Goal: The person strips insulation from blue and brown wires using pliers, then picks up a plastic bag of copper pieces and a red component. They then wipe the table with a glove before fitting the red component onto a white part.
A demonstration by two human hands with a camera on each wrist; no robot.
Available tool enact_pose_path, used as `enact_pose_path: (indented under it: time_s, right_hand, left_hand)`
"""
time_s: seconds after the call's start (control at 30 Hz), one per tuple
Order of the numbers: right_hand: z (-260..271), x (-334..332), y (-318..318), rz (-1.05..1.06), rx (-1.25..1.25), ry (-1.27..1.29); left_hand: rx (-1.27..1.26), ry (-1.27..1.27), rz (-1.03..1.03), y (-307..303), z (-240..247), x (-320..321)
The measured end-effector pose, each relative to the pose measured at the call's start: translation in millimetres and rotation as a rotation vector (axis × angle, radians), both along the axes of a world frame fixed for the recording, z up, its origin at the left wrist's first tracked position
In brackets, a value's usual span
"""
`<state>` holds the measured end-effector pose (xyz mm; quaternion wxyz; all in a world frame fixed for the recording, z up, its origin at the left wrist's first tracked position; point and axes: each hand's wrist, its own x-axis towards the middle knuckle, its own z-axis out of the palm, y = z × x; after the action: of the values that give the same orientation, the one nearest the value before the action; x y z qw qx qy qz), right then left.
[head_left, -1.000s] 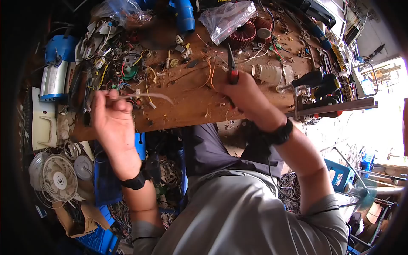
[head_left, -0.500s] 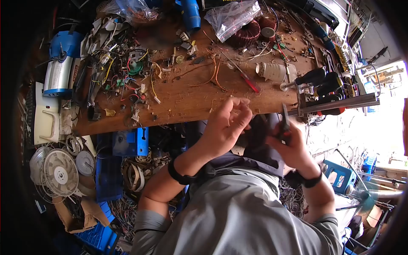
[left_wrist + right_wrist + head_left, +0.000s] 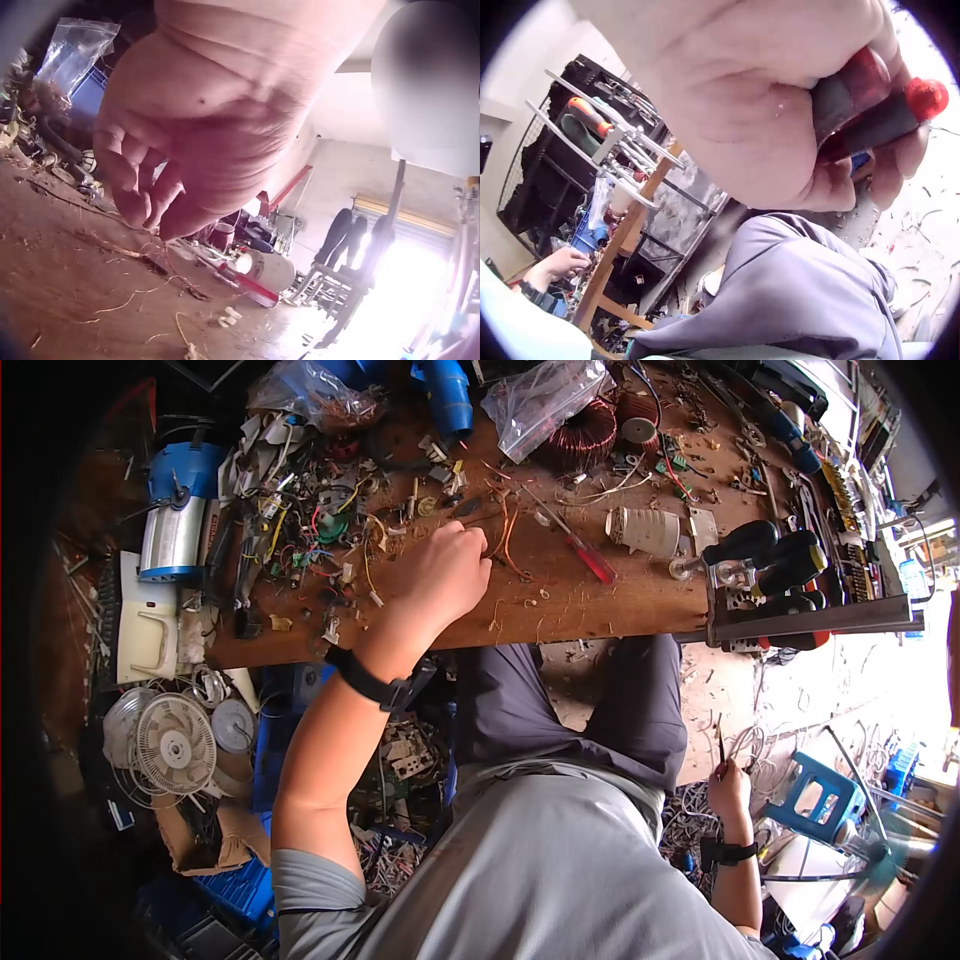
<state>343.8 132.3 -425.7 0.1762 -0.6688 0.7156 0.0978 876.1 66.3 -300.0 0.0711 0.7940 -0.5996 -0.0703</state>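
Note:
My left hand (image 3: 445, 572) is over the middle of the workbench (image 3: 620, 605), left of the orange copper wires (image 3: 510, 530). In the left wrist view its fingers (image 3: 135, 180) curl down with the tips close above thin copper strands; I cannot tell whether they pinch one. Low at my right side, away from the bench, my right hand (image 3: 730, 790) grips pliers (image 3: 855, 82) by their red-and-black handles. The pliers' dark pointed end (image 3: 721, 735) sticks up past the fingers. A red-handled screwdriver (image 3: 592, 560) lies on the bench to the right of the copper wires.
Loose wires and small parts (image 3: 320, 525) crowd the bench's left side. A white ribbed cylinder (image 3: 642, 532) lies near a rack of dark-handled tools (image 3: 765, 560) at the right edge. Copper coils (image 3: 582, 435) and a plastic bag (image 3: 545, 405) sit behind. A blue stool (image 3: 815, 795) stands lower right.
My left hand, earlier holding a pale strip at the left, came back toward my body, then reached over the bench; the strip is out of sight. My right hand lowered the pliers from the bench to my side.

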Motion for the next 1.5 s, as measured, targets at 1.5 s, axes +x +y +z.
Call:
enact_pose_path:
  time_s: [1.5]
  right_hand:
    - [7,29,-27,-0.049,0.135,-0.417]
  left_hand:
    - [-0.084,0.686,0.083,-59,-27,-27]
